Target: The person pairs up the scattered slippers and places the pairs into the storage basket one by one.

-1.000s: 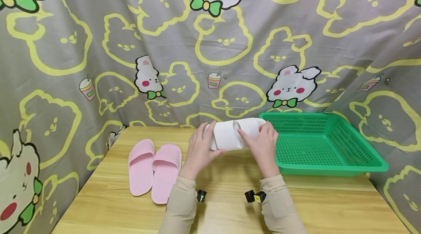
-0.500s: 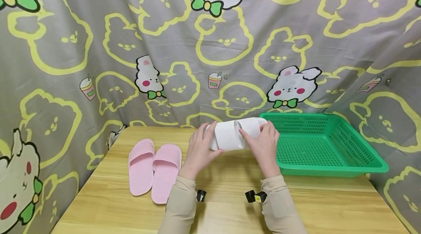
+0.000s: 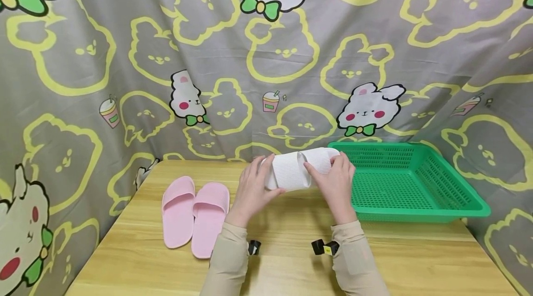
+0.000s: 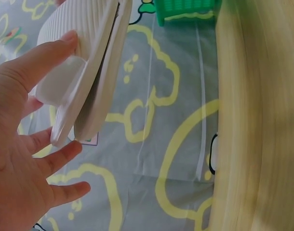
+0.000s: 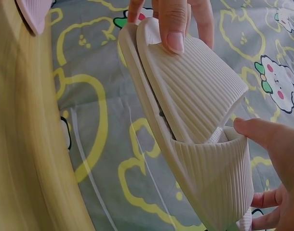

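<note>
A pair of white ribbed slippers (image 3: 285,171) is held up above the table, pressed one against the other with the straps side by side. In the head view, my left hand (image 3: 255,187) grips their left end, with its thumb on a strap in the left wrist view. My right hand (image 3: 336,185) holds the other end, its thumb at the opening between the two straps. The right wrist view shows both ribbed straps (image 5: 209,178) and the two soles lying close together, with a thin gap. Some right fingers are hidden behind the slippers.
Two pink slippers (image 3: 179,222) lie side by side at the left of the wooden table (image 3: 287,259). A green plastic basket (image 3: 416,215) stands at the back right, close to my right hand. A patterned grey curtain (image 3: 233,64) hangs behind the table.
The white slippers and my right hand have shifted very slightly to the right. Both hands keep their hold, and the pink slippers and basket stay put.
</note>
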Tool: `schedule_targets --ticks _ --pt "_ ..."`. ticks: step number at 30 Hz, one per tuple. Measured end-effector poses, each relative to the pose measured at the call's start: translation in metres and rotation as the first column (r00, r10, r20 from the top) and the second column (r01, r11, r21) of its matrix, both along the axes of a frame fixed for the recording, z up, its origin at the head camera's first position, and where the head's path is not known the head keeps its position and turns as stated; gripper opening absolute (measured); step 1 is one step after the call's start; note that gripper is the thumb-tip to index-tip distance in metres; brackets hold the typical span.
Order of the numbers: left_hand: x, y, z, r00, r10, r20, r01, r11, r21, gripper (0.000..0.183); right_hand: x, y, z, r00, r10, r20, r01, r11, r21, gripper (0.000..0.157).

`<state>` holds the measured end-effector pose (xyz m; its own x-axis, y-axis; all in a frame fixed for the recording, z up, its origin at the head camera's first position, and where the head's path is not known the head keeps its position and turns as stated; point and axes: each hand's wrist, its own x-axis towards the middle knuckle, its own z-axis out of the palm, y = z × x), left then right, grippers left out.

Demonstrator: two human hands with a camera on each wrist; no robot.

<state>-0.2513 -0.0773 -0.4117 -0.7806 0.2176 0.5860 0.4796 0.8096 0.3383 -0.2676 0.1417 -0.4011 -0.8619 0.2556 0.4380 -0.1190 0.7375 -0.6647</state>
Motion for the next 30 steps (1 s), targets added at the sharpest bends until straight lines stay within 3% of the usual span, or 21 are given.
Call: schedule_targets --ticks 15,30 --pt "0.000 0.001 0.001 0.999 -0.044 0.004 0.044 0.998 0.034 0.085 0.002 0.011 0.010 0.999 -0.019 0.035 0.020 1.000 -0.020 0.071" --pt "0.001 0.000 0.001 0.999 -0.041 -0.007 0.041 0.999 0.033 0.075 0.004 0.027 0.015 0.996 -0.052 0.074 0.055 0.997 -0.048 0.073"
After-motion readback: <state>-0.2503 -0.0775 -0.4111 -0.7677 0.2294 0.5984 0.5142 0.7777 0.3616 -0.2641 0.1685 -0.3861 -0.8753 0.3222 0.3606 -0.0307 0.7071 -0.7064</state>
